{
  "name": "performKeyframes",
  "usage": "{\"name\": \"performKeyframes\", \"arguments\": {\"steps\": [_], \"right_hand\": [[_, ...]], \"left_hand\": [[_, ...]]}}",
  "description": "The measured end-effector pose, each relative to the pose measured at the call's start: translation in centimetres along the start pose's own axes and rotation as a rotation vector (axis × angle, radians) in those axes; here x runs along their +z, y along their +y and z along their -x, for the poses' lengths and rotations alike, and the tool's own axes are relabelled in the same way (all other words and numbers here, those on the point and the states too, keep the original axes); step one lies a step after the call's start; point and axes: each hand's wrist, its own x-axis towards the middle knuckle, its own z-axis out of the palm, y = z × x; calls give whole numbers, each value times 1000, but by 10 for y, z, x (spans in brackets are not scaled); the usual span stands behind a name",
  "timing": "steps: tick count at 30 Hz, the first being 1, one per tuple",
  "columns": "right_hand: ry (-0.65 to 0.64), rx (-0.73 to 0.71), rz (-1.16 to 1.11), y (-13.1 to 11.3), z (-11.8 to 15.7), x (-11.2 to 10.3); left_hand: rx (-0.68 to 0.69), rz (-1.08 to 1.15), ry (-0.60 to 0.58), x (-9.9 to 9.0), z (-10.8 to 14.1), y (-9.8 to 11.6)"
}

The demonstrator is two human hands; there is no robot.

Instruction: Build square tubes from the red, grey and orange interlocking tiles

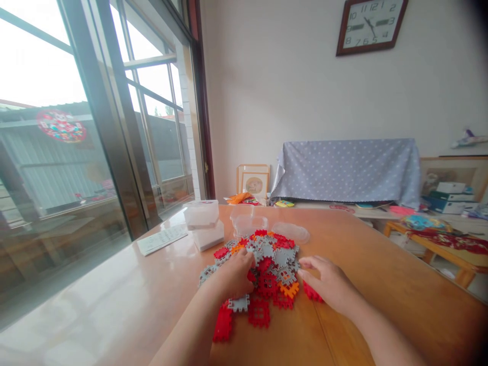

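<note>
A heap of interlocking plastic building tiles (267,249) in red, grey and orange lies on the wooden table. My left hand (237,272) reaches over the heap's left side with its fingers curled. A red tile (250,276) shows between its finger and thumb; the fingertips are partly hidden. At the right edge of the heap, my right hand (324,279) is empty, its thumb and forefinger apart. Below that hand lies another red tile (312,292), partly covered. Nearer me are a flat red square tile (259,313) and a grey tile (239,303).
Behind the heap are a clear plastic tub (249,223) and a clear lid (293,232). Two stacked white boxes (204,223) stand at the left beside a printed sheet (163,239). A window borders the table's left side.
</note>
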Motion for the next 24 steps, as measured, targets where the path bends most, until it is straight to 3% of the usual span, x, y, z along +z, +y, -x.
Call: {"name": "performKeyframes", "arguments": {"steps": [8,12,18,24], "right_hand": [[35,3,-35,3,0,4],[61,-1,-61,-2,1,3],[74,-34,-101,-30,4,2],[73,-115,-98,-49,10,9]], "left_hand": [[-14,172,205,-11,-7,-10],[-56,484,360,-12,-14,-5],[-126,1249,181,9,-20,21],[-215,1431,76,23,-22,40]]}}
